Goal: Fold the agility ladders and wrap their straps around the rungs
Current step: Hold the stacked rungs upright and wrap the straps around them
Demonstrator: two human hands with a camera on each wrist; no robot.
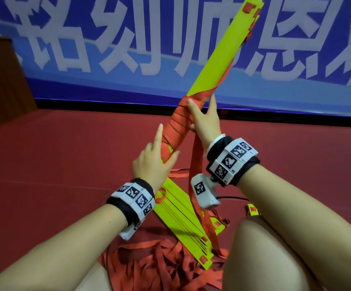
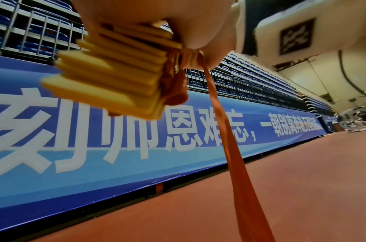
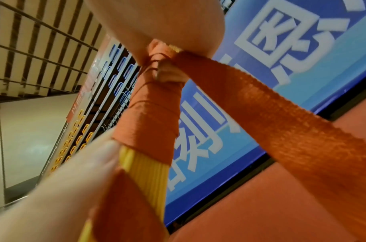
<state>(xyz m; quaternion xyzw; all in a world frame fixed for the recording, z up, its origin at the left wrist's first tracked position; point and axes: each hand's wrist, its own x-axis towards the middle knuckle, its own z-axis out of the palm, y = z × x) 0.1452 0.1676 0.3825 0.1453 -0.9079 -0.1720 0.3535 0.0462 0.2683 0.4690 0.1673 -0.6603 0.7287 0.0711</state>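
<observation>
I hold a bundle of yellow-green rungs (image 1: pixel 218 59) up at a slant. Red-orange strap turns (image 1: pixel 176 124) cover its lower middle. My left hand (image 1: pixel 163 152) grips the bundle's bottom end, thumb across it and index finger straight along the wrap. Higher up, my right hand (image 1: pixel 200 102) grips the bundle at the wrap's top edge, its thumb pressing the strap down. The loose strap (image 1: pixel 195 175) hangs from there to the floor. The right wrist view shows the wrapped bundle (image 3: pixel 153 114) and the taut strap (image 3: pixel 281 122). The left wrist view shows the stacked rung ends (image 2: pixel 115 78).
A second stack of yellow-green rungs (image 1: pixel 180 213) lies on the red floor (image 1: pixel 54 154) between my knees, with a heap of loose red strap (image 1: pixel 159 265) around it. A blue banner (image 1: pixel 107 85) runs along the back. A brown box (image 1: pixel 0 80) stands far left.
</observation>
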